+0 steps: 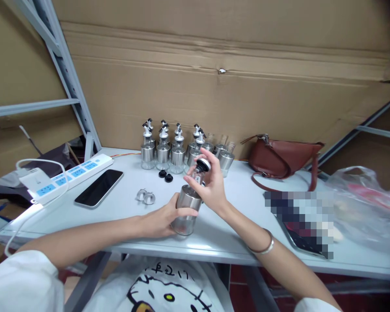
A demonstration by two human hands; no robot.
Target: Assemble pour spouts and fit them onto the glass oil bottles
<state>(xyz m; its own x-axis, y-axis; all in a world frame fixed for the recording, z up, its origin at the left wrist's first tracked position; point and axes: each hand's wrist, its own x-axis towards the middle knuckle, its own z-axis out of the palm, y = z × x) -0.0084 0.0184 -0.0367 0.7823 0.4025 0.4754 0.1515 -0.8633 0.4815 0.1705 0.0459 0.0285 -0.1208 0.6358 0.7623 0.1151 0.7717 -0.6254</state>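
A glass oil bottle (188,199) with a brushed steel sleeve stands tilted near the front edge of the table. My left hand (159,219) is closed around its lower body. At the neck, the thumb and fingers of my right hand (215,184) close about a black-and-white bottle cap (203,164); the fingers partly hide how it sits on the neck. Beyond my left hand lie metal rings (146,197) and two black stoppers (165,175).
Several similar bottles with pourers (163,151) stand at the back, with open-necked bottles (226,159) to their right. A power strip (74,175) and phone (99,188) lie left. On the right are a brown handbag (282,158), a partly blurred tablet-like object (299,236) and a plastic bag (367,208).
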